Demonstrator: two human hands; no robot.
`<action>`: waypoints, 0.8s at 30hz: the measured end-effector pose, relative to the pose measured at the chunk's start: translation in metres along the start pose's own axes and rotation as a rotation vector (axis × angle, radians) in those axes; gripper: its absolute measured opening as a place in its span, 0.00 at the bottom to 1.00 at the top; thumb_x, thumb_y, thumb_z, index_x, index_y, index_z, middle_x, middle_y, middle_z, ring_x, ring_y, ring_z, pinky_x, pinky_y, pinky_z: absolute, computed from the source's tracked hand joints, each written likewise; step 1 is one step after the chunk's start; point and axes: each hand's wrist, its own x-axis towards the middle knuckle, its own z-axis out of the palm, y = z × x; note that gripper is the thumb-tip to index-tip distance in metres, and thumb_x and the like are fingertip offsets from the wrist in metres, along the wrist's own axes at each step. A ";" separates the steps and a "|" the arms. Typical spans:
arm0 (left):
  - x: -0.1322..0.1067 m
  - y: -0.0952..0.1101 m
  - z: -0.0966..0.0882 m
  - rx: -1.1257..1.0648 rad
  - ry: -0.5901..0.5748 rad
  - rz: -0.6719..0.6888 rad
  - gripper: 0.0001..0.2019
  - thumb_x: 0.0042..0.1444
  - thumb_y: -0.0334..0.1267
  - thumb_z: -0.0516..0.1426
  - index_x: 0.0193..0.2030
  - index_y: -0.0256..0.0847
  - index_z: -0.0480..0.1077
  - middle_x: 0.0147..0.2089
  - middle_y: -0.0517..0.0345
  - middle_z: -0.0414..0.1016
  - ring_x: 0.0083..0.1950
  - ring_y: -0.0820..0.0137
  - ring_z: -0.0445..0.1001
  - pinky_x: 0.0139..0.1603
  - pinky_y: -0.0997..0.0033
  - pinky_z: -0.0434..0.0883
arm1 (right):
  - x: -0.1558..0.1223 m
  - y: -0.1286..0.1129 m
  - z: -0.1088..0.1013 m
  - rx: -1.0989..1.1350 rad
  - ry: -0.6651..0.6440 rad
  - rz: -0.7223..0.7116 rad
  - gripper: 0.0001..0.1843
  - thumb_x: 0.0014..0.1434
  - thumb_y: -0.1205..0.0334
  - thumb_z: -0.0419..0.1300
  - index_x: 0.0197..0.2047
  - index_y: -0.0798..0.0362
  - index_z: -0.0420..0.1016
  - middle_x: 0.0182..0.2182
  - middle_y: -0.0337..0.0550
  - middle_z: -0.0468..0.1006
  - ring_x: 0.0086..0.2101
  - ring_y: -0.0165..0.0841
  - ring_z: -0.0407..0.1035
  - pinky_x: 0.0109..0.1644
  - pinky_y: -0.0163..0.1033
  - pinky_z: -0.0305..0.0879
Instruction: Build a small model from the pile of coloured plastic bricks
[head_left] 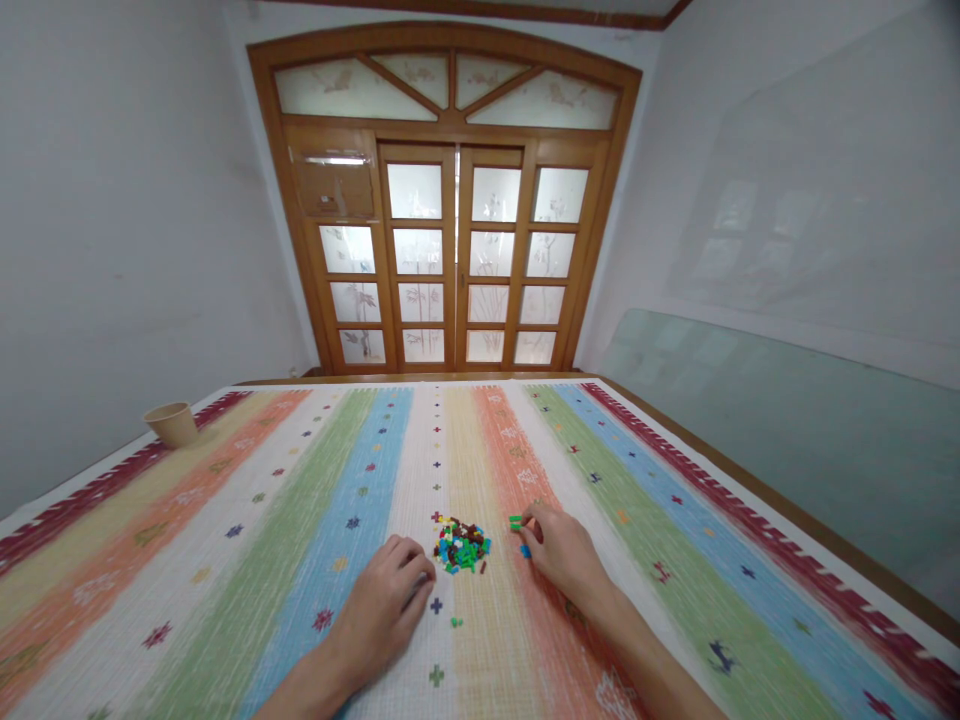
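A small heap of toy building bricks (463, 548), mostly green, brown, blue and some yellow and white, lies on the striped tablecloth (499, 670). To its right, my right hand (564, 548) has its fingertips closed on a green brick (515, 523). A blue brick (525, 551) sits right beside those fingers, below the green one. My left hand (386, 605) rests on the cloth left of the heap with its fingers curled in; whatever is under them is hidden. Between the hands, nearer to me, lies a loose small green piece (456, 622).
A tan paper cup (172, 425) stands at the table's far left edge. Along the right side, a pale green panel (757, 430) leans by the wall. Wooden doors with glass panes (457, 260) are behind the table's far edge.
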 end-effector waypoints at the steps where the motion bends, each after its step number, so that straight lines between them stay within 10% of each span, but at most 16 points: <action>1: 0.000 0.000 0.000 0.000 -0.003 -0.002 0.07 0.67 0.29 0.54 0.40 0.44 0.72 0.43 0.53 0.76 0.45 0.61 0.75 0.46 0.61 0.73 | 0.000 0.000 0.000 -0.005 -0.004 0.005 0.09 0.66 0.68 0.59 0.44 0.53 0.82 0.38 0.47 0.84 0.40 0.37 0.78 0.41 0.36 0.62; 24: 0.001 0.001 -0.001 0.001 0.015 0.010 0.08 0.67 0.31 0.54 0.39 0.44 0.73 0.42 0.52 0.77 0.44 0.62 0.76 0.46 0.63 0.75 | -0.001 -0.003 0.001 -0.032 -0.025 -0.012 0.11 0.67 0.67 0.57 0.44 0.52 0.82 0.39 0.47 0.85 0.40 0.37 0.78 0.41 0.36 0.62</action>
